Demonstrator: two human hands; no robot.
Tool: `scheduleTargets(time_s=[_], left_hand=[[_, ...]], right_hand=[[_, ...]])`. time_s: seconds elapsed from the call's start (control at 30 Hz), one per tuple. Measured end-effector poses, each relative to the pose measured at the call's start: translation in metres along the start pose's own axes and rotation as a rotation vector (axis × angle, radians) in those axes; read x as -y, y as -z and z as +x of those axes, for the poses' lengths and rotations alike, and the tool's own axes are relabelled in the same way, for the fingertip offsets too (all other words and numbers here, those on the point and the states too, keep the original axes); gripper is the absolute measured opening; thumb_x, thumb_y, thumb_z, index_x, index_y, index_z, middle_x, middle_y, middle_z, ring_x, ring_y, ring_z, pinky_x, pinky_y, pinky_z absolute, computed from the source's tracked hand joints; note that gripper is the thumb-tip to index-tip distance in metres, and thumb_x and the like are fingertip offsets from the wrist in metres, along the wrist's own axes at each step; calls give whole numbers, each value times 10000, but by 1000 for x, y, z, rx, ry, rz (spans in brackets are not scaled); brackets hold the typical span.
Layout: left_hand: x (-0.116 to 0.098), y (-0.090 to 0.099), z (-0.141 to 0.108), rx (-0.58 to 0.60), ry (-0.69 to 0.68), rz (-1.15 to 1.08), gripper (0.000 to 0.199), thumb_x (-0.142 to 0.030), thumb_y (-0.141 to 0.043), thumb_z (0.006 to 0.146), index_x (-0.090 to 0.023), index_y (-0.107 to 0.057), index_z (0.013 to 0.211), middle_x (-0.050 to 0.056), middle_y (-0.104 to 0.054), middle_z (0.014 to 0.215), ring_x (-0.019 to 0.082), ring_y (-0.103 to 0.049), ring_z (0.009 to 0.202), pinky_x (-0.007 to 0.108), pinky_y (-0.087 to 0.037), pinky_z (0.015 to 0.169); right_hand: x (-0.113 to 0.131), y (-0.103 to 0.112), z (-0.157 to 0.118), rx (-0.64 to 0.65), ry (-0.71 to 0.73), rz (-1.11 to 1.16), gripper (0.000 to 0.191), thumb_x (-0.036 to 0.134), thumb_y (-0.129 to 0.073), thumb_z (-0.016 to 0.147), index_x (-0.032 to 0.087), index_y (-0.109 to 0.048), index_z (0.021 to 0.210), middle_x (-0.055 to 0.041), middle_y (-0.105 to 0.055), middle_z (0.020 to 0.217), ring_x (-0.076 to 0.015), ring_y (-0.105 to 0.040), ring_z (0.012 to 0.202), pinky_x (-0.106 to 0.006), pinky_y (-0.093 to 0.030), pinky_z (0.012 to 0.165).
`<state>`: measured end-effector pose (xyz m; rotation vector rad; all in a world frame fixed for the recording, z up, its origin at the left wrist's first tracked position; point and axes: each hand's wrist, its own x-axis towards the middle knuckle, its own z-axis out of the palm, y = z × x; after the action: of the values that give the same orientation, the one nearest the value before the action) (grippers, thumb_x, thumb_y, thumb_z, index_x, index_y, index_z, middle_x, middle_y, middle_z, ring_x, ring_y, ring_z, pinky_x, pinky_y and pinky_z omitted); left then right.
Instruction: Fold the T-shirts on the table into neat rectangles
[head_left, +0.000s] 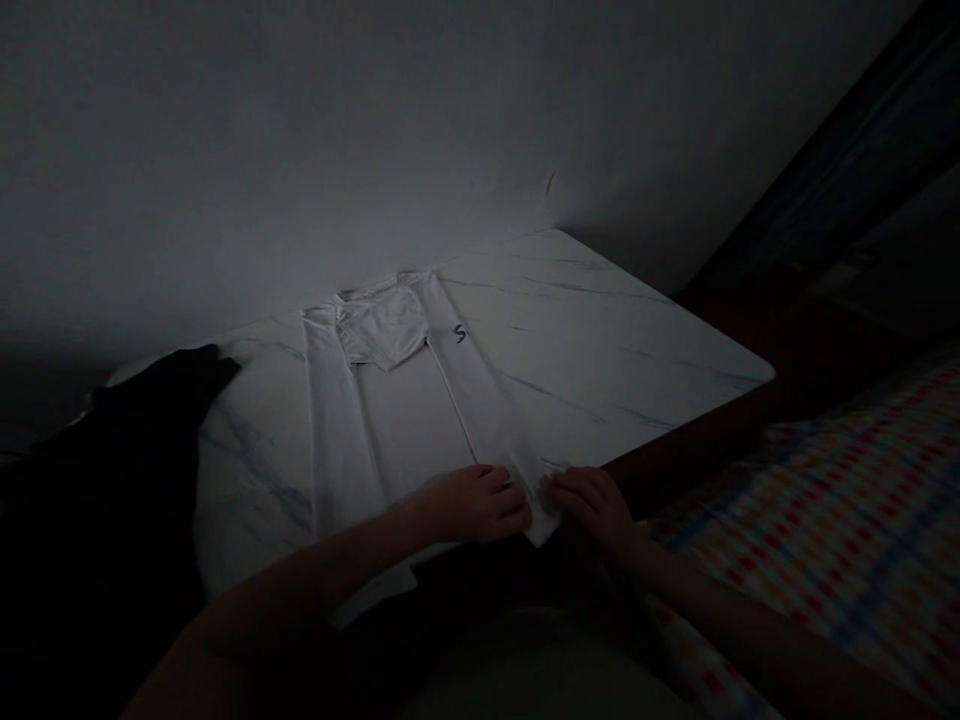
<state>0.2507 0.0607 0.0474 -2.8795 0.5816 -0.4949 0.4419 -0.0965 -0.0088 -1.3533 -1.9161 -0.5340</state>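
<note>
A white long-sleeved shirt [397,420] lies flat on a white marble-patterned table [600,330], its collar [382,322] at the far end. Each side is folded inward into a long strip. A dark letter S [459,334] is marked on the right strip. The end of that strip [544,525] sits at the near table edge. My left hand [472,505] and my right hand [592,507] grip it from either side, and my fingers partly hide it. The lower part of the shirt is in shadow behind my left forearm.
A dark cloth [142,430] lies at the table's left side. A bed with a checked cover [847,520] runs along the right, past a dark wooden edge [690,445]. A plain wall [300,150] rises behind the table.
</note>
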Motion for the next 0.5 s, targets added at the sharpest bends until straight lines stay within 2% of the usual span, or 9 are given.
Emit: scheduleTargets(time_s=[0.1, 0.2, 0.33, 0.4, 0.5], left_hand=[[0, 1, 1, -13, -37, 6, 89, -214, -499, 965, -190, -583, 955, 37, -603, 838, 161, -539, 733, 286, -440, 600], [2, 1, 2, 2, -65, 4, 74, -216, -514, 956, -196, -582, 936, 40, -603, 841, 160, -541, 732, 287, -442, 615], [1, 1, 2, -22, -99, -19, 61, -213, -549, 937, -186, -585, 896, 49, -616, 874, 172, -550, 745, 306, -447, 639], [-3, 0, 1, -29, -121, -26, 51, -221, -566, 930, -181, -597, 921, 56, -626, 903, 179, -557, 769, 319, -451, 664], [-10, 3, 1, -10, -173, -72, 58, -228, -577, 927, -188, -615, 942, 56, -631, 904, 183, -564, 802, 322, -457, 689]], right_hand=[[-1, 3, -5, -48, -2, 60, 140, 185, -513, 946, 226, -645, 927, -41, -681, 823, -183, -627, 813, -328, -516, 721], [7, 8, -5, -41, 10, 145, 156, 143, -500, 940, 218, -619, 871, -24, -635, 724, -170, -604, 729, -306, -505, 660], [18, 13, -8, 111, -2, 158, 168, 111, -479, 932, 201, -605, 867, -7, -599, 654, -141, -546, 605, -252, -437, 546], [19, 19, -7, 184, 10, 197, 170, 121, -453, 917, 194, -605, 898, -11, -605, 667, -141, -542, 588, -250, -431, 528], [8, 28, 6, 171, -22, 268, 217, 154, -449, 877, 188, -605, 1024, -50, -658, 795, -168, -607, 702, -288, -504, 614]])
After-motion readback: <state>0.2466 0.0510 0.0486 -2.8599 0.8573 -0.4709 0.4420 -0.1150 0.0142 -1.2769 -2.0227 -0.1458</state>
